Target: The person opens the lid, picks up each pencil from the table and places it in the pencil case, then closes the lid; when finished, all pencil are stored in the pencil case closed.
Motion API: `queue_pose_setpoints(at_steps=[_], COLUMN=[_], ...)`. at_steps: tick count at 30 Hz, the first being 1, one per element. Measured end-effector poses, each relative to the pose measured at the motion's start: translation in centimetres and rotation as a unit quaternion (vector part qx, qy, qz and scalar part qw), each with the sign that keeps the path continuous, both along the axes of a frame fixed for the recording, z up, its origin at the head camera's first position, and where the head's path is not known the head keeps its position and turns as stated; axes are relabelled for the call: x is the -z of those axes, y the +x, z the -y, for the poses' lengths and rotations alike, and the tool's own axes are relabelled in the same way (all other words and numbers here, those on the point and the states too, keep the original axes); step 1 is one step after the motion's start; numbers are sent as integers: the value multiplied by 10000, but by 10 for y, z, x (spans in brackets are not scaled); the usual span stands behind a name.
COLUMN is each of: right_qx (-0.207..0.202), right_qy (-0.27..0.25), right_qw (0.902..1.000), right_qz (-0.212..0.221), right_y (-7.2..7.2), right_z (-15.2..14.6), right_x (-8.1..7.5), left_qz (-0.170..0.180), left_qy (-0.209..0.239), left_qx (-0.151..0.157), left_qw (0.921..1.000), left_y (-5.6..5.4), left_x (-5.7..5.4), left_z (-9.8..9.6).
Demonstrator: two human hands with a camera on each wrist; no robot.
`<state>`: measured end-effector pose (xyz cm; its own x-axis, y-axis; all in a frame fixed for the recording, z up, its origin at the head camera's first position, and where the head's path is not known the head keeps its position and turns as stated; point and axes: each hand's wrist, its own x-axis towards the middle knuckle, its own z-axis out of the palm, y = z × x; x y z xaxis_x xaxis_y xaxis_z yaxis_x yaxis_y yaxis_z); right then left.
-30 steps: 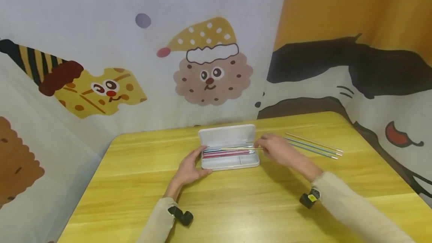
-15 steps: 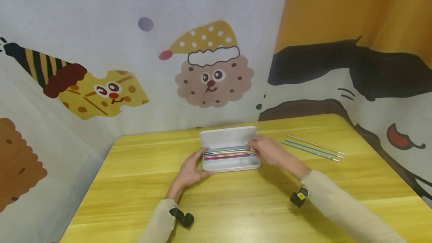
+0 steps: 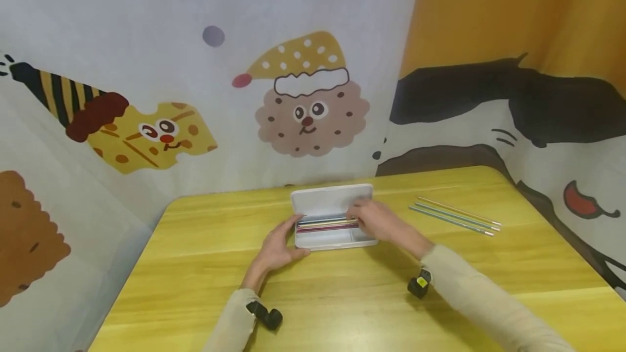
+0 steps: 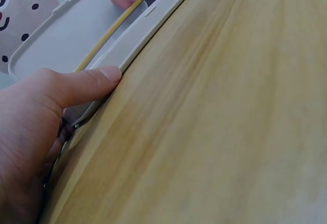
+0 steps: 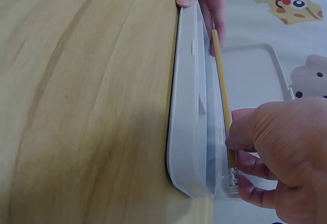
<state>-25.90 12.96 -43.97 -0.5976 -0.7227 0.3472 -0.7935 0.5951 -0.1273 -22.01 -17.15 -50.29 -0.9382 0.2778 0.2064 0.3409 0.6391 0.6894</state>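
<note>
A white pencil case (image 3: 337, 245) lies with its lid (image 3: 320, 200) raised at the back of the table, and several pencils (image 3: 320, 227) lie lengthwise inside. My left hand (image 3: 274, 250) holds the case's left end, the thumb on its front wall and the fingers reaching to the far side. Over the right part of the case, my right hand (image 3: 375, 220) pinches a yellow pencil (image 5: 223, 78) near its metal-banded eraser end. In the right wrist view that pencil runs along the case's length, its far tip close to the left hand's fingers.
Right of the case, three pencils (image 3: 455, 219) with pale eraser ends lie side by side on the yellow wood-grain table (image 3: 337, 297). A curtain (image 3: 235, 140) printed with cartoon food hangs right behind the table's back edge.
My right hand has moved left with the yellow pencil, from beyond the case's right end to over its inside. The left hand stays on the case.
</note>
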Motion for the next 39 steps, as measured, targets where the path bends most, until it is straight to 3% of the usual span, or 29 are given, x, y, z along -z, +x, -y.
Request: queue_pose_setpoints(at_steps=[17, 28, 34, 39], right_qx=[71, 45, 160, 590], right_qy=[162, -8, -562, -978], right_qw=[9998, 10000, 9983, 9930], right_qz=[89, 73, 32, 295], right_y=[-3, -5, -3, 5], right_z=[10, 10, -11, -49], right_x=[6, 10, 9, 3], left_qz=[52, 39, 86, 109], left_qy=[-58, -119, -102, -78], left_qx=[-17, -23, -26, -33], left_qw=[10000, 9999, 9999, 9999], left_y=[1, 1, 0, 1], left_x=[2, 2, -1, -2], left_z=[0, -1, -1, -2])
